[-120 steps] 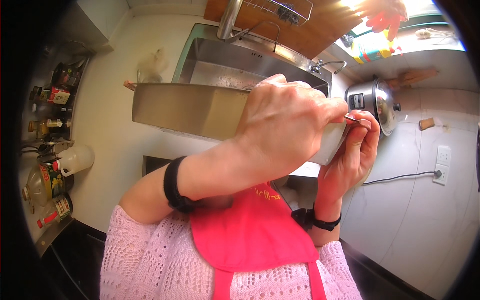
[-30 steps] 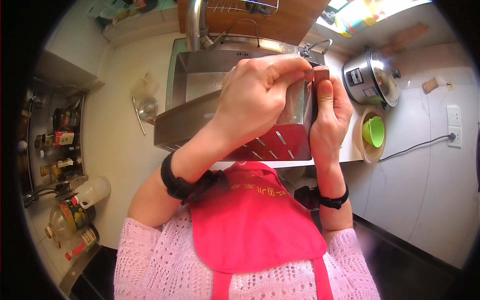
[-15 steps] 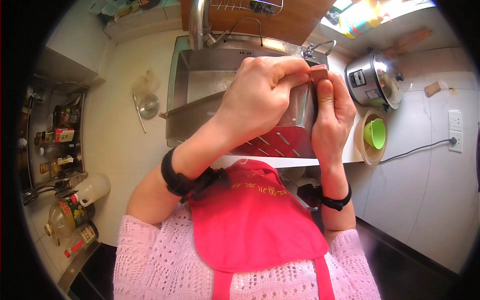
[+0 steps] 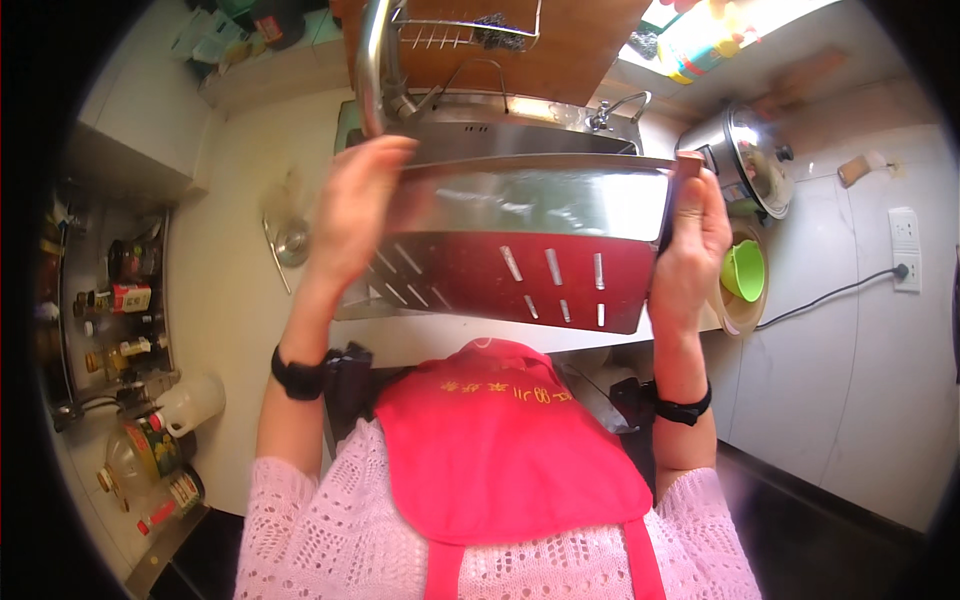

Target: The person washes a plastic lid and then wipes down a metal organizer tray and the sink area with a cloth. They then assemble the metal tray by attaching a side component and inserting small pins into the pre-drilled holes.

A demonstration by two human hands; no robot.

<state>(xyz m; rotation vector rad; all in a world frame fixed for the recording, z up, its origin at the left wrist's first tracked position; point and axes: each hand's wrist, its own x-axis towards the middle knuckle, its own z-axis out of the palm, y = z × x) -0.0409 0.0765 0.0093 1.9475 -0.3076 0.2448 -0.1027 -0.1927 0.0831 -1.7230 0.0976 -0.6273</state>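
A rectangular stainless-steel drain basket (image 4: 520, 200) is tilted over the front of the sink (image 4: 470, 140), its slotted face toward me and looking red. At its right end, my right hand (image 4: 690, 250) is closed around the edge, thumb by a small brown end tab (image 4: 690, 158). My left hand (image 4: 355, 205) is at the basket's left end, smeared by motion, so its grip on the rim cannot be made out. The basket hides most of the sink's inside.
The faucet (image 4: 372, 70) rises behind my left hand, and a small tap (image 4: 620, 108) stands at the back right. A rice cooker (image 4: 735, 160) and a green bowl (image 4: 743, 270) in a beige basin (image 4: 735, 320) are on the right. A glass lid (image 4: 291, 243) lies left.
My left hand has moved from the basket's right corner across to its left end. The basket has swung round, its slotted side now facing me broadly. My right hand stays at the right end.
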